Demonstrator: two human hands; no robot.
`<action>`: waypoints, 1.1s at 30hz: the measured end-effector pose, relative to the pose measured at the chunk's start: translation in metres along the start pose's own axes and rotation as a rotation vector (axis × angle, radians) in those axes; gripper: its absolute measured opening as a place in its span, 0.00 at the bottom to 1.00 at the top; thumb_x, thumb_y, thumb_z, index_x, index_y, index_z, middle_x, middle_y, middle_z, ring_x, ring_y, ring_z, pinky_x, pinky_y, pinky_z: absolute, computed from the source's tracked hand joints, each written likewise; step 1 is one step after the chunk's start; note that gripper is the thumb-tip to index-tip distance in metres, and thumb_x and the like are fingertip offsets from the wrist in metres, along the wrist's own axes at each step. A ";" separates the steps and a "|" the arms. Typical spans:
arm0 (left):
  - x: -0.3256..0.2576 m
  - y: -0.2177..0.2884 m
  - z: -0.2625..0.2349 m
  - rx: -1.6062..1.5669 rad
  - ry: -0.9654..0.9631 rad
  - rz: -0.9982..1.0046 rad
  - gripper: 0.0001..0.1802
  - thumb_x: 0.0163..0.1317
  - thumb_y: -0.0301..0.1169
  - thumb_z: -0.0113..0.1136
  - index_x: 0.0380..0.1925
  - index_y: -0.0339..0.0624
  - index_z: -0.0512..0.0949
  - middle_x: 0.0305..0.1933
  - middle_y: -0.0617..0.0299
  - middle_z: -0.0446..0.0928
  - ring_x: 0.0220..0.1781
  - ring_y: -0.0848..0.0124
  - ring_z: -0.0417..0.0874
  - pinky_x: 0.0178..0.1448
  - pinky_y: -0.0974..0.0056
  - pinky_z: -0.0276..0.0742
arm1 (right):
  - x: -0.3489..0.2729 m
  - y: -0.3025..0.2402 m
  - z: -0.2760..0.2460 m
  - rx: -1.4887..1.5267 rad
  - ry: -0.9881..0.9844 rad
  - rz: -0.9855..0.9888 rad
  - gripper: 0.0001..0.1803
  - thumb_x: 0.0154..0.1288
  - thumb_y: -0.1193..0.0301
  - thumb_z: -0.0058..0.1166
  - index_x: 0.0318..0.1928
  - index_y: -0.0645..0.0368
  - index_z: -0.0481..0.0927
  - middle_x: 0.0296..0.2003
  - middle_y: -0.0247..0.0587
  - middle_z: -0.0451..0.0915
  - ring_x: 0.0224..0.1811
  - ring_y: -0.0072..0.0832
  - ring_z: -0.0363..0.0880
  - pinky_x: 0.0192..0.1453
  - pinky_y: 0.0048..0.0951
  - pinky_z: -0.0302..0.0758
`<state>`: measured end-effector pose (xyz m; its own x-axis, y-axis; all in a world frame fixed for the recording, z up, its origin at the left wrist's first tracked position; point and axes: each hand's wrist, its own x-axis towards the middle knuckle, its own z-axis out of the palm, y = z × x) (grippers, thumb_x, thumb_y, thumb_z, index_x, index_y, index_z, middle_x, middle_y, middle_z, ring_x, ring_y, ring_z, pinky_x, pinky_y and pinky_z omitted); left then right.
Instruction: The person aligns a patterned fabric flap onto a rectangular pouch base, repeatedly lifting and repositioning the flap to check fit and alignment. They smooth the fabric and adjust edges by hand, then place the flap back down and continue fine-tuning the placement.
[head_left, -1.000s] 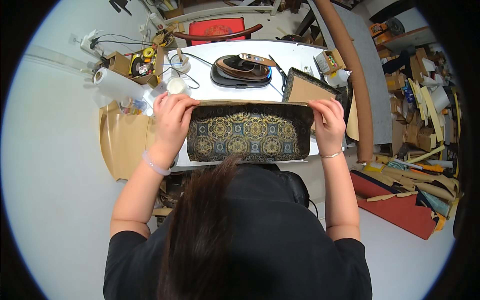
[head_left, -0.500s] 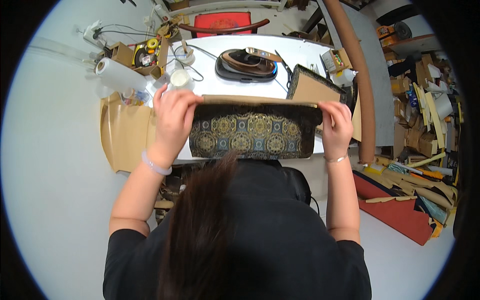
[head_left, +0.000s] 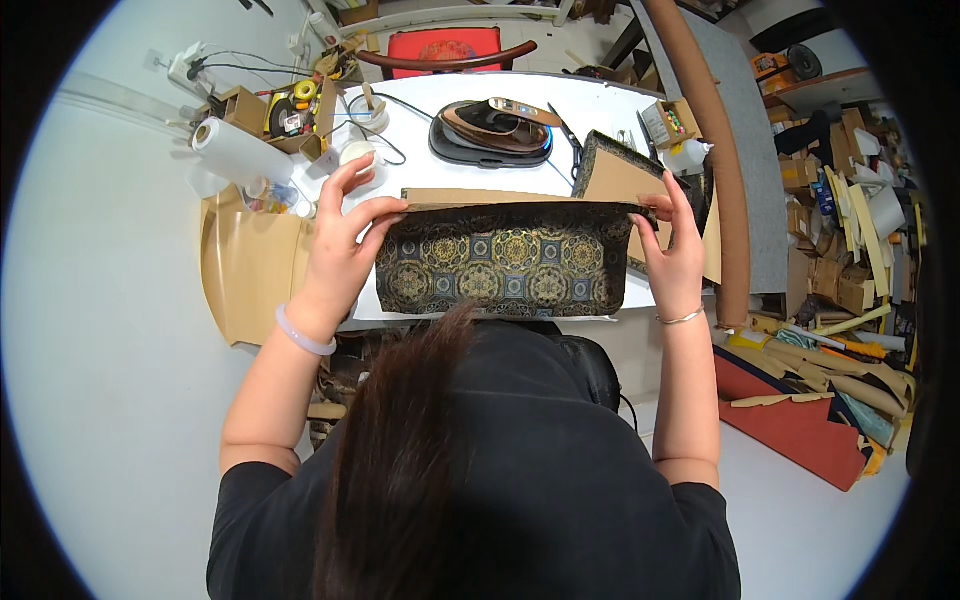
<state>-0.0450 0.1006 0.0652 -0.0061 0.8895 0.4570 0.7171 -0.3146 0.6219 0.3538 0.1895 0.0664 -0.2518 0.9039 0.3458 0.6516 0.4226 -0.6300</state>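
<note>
A dark fabric (head_left: 500, 265) with gold and blue medallions hangs down toward me over the near edge of the white table. Along its far edge runs a strip of brown board (head_left: 480, 196). My left hand (head_left: 350, 215) pinches the fabric's upper left corner between thumb and index finger, its other fingers raised. At the opposite corner, my right hand (head_left: 672, 235) holds the fabric's edge between thumb and fingers. Behind the cloth a black and bronze iron (head_left: 495, 130) rests on its base.
Right of the iron lie black scissors (head_left: 568, 140) and a fabric-edged board (head_left: 625, 180). A squeeze bottle (head_left: 688, 155) and small box (head_left: 670, 122) stand beyond. At left are a white roll (head_left: 240, 150), a white tub (head_left: 357, 160) and brown paper (head_left: 255, 260). A red chair (head_left: 445, 50) stands behind the table.
The fabric's upper edge has come slightly nearer, showing more board behind it. The fingers of both hands have spread from a closer grip into a thumb-and-finger hold at the corners.
</note>
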 end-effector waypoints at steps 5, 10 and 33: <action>-0.007 -0.008 -0.002 -0.073 -0.065 -0.085 0.22 0.60 0.17 0.71 0.54 0.46 0.86 0.52 0.57 0.80 0.52 0.61 0.82 0.60 0.61 0.79 | -0.002 0.012 -0.006 0.025 -0.004 0.071 0.26 0.60 0.85 0.68 0.60 0.58 0.82 0.60 0.43 0.79 0.49 0.32 0.87 0.55 0.32 0.84; -0.018 -0.010 0.004 -0.107 0.037 -0.165 0.34 0.60 0.15 0.71 0.68 0.45 0.78 0.48 0.58 0.82 0.50 0.65 0.82 0.58 0.64 0.80 | 0.000 0.015 -0.008 -0.046 0.000 -0.036 0.13 0.61 0.84 0.68 0.47 0.62 0.88 0.56 0.43 0.83 0.51 0.33 0.86 0.61 0.32 0.81; -0.011 -0.070 0.027 -0.577 0.067 -0.717 0.09 0.72 0.24 0.67 0.49 0.35 0.83 0.45 0.68 0.84 0.47 0.80 0.82 0.56 0.72 0.77 | 0.002 0.087 0.040 0.549 -0.051 0.427 0.12 0.74 0.76 0.63 0.55 0.59 0.87 0.54 0.37 0.85 0.55 0.23 0.83 0.63 0.26 0.79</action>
<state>-0.0763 0.1217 -0.0010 -0.3682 0.9198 -0.1358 0.0676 0.1722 0.9827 0.3808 0.2306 -0.0154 -0.0958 0.9948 -0.0348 0.2484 -0.0100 -0.9686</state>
